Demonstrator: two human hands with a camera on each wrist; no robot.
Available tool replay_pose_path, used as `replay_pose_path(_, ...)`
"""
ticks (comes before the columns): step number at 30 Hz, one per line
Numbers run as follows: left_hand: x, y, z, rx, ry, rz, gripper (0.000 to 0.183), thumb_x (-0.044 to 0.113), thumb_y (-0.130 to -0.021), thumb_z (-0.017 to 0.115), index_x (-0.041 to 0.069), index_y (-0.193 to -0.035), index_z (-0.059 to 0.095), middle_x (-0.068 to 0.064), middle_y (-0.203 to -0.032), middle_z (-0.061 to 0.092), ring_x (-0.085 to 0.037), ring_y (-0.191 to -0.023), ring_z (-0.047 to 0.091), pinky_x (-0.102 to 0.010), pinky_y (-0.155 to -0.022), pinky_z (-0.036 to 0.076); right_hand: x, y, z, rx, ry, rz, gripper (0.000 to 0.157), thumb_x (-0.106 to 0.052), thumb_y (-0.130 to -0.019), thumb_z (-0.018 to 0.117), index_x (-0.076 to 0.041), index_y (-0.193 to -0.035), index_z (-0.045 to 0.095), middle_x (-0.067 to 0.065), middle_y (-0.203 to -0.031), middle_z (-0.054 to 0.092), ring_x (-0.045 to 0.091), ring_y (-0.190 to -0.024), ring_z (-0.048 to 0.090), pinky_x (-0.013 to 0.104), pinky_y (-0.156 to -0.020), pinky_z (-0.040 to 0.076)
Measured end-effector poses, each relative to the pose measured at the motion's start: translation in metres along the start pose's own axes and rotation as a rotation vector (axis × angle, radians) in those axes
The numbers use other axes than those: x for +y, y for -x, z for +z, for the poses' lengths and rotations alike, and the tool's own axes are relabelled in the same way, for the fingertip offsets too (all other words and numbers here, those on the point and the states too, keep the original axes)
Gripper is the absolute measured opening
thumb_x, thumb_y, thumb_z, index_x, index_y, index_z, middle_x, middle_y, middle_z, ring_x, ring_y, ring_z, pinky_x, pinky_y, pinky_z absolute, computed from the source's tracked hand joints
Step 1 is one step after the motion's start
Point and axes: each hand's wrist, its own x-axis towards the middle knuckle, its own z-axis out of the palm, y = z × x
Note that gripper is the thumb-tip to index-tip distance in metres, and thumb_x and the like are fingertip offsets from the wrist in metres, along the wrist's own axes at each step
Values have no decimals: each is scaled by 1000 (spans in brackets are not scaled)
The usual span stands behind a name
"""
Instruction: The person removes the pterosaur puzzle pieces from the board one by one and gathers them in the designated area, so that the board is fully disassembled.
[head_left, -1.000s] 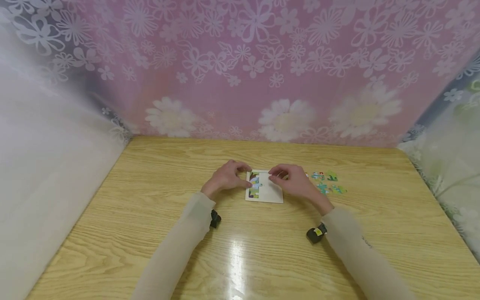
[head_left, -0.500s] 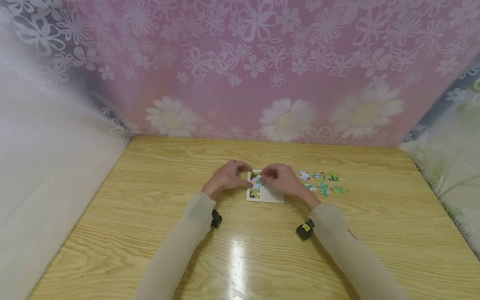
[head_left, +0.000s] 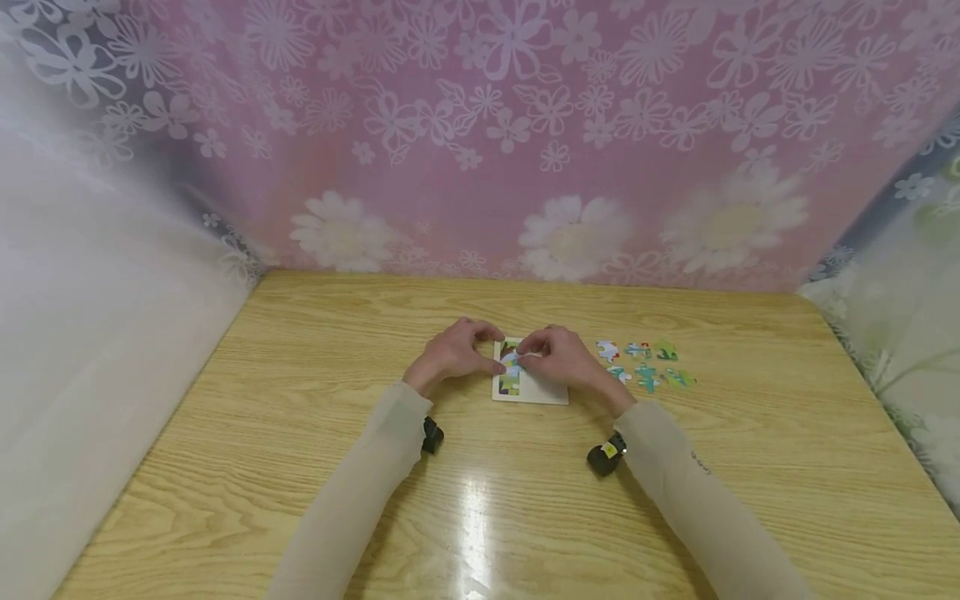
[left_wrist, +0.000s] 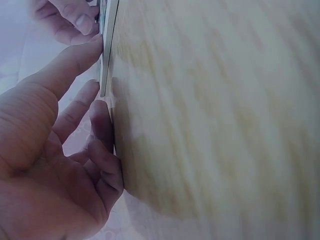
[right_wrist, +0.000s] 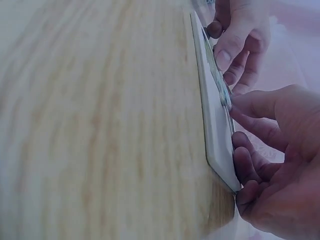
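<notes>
A small white puzzle board (head_left: 547, 394) lies flat on the table, with colourful fitted pieces (head_left: 509, 383) along its left side. My left hand (head_left: 453, 350) rests at the board's left edge; in the left wrist view its thumb (left_wrist: 75, 62) is straight and touches the edge. Over the middle of the board, my right hand (head_left: 564, 358) pinches a puzzle piece (right_wrist: 226, 100) between thumb and forefinger, against the fitted part. The fingers hide most of that piece. Its other fingers are curled near the board's right edge.
Several loose puzzle pieces (head_left: 647, 377) lie in two rows right of the board. A wooden table (head_left: 300, 350) carries everything. A pink flowered curtain (head_left: 465, 208) hangs behind it, with pale cloth (head_left: 97, 292) on the left side.
My right hand has moved left across the board with the puzzle piece, up to the fitted pieces, uncovering more loose pieces at right. The left hand stays in place.
</notes>
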Motion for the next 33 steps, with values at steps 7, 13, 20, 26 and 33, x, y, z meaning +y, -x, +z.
replay_pose_path(7,-2,-2,1,-3,9,5,56,37,-83,86,28,-134,64,-1,-144,54,-24,-130,53,-52,-110,41,0,0,-1,11,-51,18,25,-21,-97,67,-9,-118,73,9,-103,69,20,-88,57,33,-77,44)
replay_pose_path(13,-3,-4,1,5,12,2,55,37,-81,88,29,-131,66,-1,-142,55,-24,-127,54,-52,-107,43,1,-4,1,8,-23,21,34,-22,-97,66,-10,-128,70,7,-98,69,18,-85,59,31,-74,45)
replay_pose_path(20,-1,-5,0,-4,-3,-20,55,37,-82,87,29,-131,65,-1,-144,55,-24,-130,53,-52,-109,42,-3,-5,2,29,-11,29,28,-20,-97,65,-10,-122,73,8,-99,70,21,-89,61,34,-79,47)
replay_pose_path(26,3,-4,-1,-17,1,-40,56,37,-83,86,28,-133,63,-1,-146,54,-24,-133,52,-52,-111,41,-7,-4,3,66,-71,61,19,-20,-98,64,-13,-115,70,9,-101,71,24,-93,65,39,-83,50)
replay_pose_path(33,5,-3,-2,-16,7,-42,56,35,-83,87,27,-133,63,-2,-147,52,-25,-136,50,-51,-113,40,-5,1,3,92,-185,68,15,-21,-99,66,-11,-109,67,11,-108,72,27,-101,66,44,-90,51)
